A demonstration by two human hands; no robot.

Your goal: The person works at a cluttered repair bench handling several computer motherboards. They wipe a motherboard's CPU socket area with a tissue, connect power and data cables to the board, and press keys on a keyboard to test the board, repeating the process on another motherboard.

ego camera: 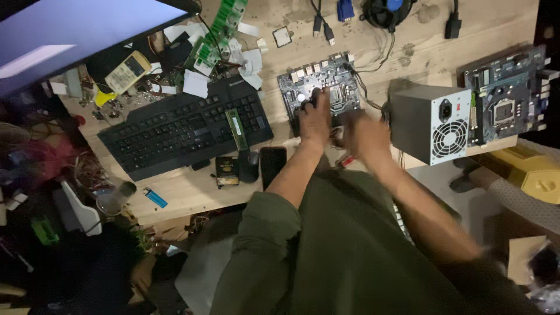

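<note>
A dark blue motherboard (326, 76) lies on the wooden desk (408, 35). My left hand (315, 116) rests flat on its near part, fingers pointing at the processor socket, holding nothing I can see. My right hand (364, 137) is blurred just right of it, near the board's lower right corner and beside a grey power supply box (431, 122). Whether that hand holds anything is hidden by the blur. A small red thing (345, 161) shows under it.
A black keyboard (175, 131) with a green memory stick (236, 129) lies left. A second motherboard (507, 96) sits far right. A phone (272, 165), a mouse (249, 165), a blue lighter (156, 198), a cooler fan (388, 11), a monitor (76, 32) and a yellow multimeter (127, 71) surround them.
</note>
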